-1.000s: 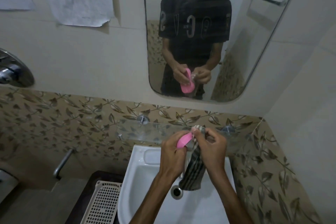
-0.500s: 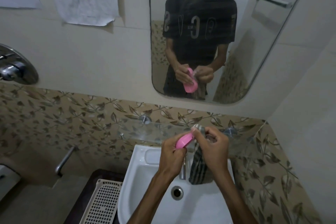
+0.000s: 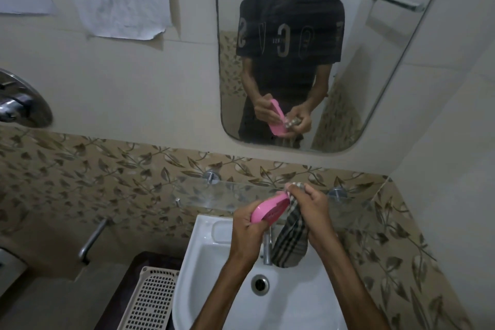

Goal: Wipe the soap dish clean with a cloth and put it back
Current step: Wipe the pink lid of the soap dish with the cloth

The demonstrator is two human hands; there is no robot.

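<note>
Left hand (image 3: 247, 225) gripping pink soap dish (image 3: 269, 211), right hand (image 3: 310, 205) apparently pinching cloth (image 3: 290, 238) against it.

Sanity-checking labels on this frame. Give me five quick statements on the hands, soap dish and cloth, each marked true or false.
1. The left hand holds the pink soap dish. True.
2. The right hand is empty. False: it grips the checked cloth against the dish's end.
3. The soap dish sits on the glass shelf. False: it is held up above the white sink.
4. The cloth's loose end hangs down over the sink. True.
5. The cloth is plain white. False: it is dark with a light check.
</note>
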